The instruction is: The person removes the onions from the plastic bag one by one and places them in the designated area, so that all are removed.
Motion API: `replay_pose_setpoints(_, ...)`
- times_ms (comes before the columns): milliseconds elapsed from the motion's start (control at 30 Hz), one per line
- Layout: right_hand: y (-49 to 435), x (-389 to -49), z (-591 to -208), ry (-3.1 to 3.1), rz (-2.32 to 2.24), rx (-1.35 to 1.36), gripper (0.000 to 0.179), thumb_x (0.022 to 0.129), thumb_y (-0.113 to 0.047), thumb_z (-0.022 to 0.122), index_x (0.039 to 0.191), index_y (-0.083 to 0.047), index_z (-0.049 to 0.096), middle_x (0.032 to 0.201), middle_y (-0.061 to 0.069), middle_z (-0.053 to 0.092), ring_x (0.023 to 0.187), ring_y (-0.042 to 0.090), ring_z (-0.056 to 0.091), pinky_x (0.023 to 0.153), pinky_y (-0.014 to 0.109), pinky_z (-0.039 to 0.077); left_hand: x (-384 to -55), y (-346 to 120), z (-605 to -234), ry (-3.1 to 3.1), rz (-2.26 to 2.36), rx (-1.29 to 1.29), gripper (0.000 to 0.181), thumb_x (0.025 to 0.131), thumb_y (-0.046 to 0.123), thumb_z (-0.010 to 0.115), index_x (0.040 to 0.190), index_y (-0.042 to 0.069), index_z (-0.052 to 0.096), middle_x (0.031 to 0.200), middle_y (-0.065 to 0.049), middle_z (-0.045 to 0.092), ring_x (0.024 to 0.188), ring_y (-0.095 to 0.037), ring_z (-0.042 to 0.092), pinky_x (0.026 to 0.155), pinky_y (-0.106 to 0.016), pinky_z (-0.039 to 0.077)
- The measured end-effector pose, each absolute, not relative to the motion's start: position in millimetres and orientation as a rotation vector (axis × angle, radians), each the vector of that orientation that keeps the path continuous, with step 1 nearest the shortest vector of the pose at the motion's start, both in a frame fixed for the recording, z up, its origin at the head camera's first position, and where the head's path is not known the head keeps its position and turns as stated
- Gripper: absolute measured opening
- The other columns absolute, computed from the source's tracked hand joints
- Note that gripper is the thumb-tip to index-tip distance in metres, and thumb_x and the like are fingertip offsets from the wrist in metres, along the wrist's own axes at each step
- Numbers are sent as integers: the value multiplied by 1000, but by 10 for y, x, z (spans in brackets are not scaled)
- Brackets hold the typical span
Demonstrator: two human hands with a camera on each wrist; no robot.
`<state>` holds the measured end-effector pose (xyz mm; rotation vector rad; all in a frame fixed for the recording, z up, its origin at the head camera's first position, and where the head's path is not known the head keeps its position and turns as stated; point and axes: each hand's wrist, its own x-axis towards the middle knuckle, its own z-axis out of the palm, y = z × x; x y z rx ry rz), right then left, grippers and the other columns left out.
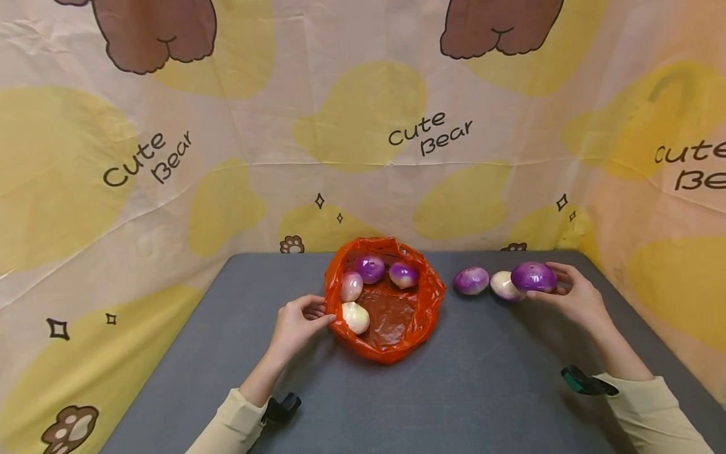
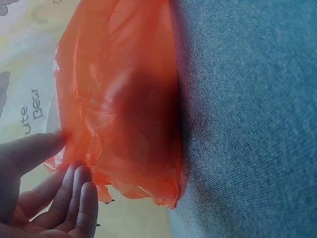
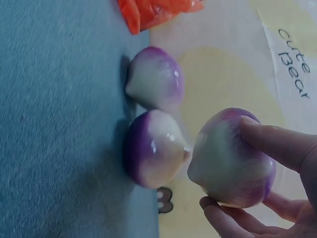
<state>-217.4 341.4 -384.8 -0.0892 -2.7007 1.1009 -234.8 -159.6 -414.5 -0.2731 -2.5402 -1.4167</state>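
Observation:
A red plastic bag (image 1: pixel 428 328) stands wide-mouthed on the table, with several purple and white onions inside, among them a pale onion (image 1: pixel 355 318) near its left edge. The left hand (image 1: pixel 297 325) pinches the bag's left rim between thumb and fingers, as the left wrist view also shows. Over on the right, the right hand (image 1: pixel 581 301) holds a glossy purple onion (image 1: pixel 533 277) between thumb and fingers; its pale pointed end (image 3: pixel 210 158) shows in the right wrist view. Beside it on the table sit a white-and-purple onion (image 1: pixel 505 287) and a purple onion (image 1: pixel 471 280).
The dark grey table (image 1: pixel 454 397) meets a printed cloth backdrop (image 1: pixel 363 126) at the back and on both sides. Both forearms wear a dark wrist strap, one showing at the left cuff (image 1: pixel 282 408) and another at the right cuff (image 1: pixel 587 382).

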Motion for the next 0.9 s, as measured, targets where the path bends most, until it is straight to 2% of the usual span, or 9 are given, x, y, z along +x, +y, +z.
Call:
replay_pose_setpoints(233,3532,-2187,-3907,-2702,1080,-142,81,82,-43,71,139,3,35,130,38,45,113,53,51,84,58,49,-2348,-1604,-4146,-2537,-1419,-272,30,72,16,83,98,6,71,85,-7,70,73,-15,66,70,-24,57)
replay_pose_setpoints(467,3648,-2205,-3969,-2720,1062,-163,84,83,-43,70,140,5,31,132,39,41,114,54,48,88,63,43,-2338,-1605,-4159,-2524,-1425,-281,31,71,15,83,97,5,70,84,-7,70,72,-14,65,69,-23,57)
replay_pose_setpoints(900,3823,-2242,-4082,-2778,1041,-283,89,83,-48,67,140,7,28,131,43,38,116,56,42,86,67,38,-2325,-1610,-4161,-2521,-1420,-264,31,71,15,83,98,6,70,84,-6,70,72,-14,65,69,-22,56)
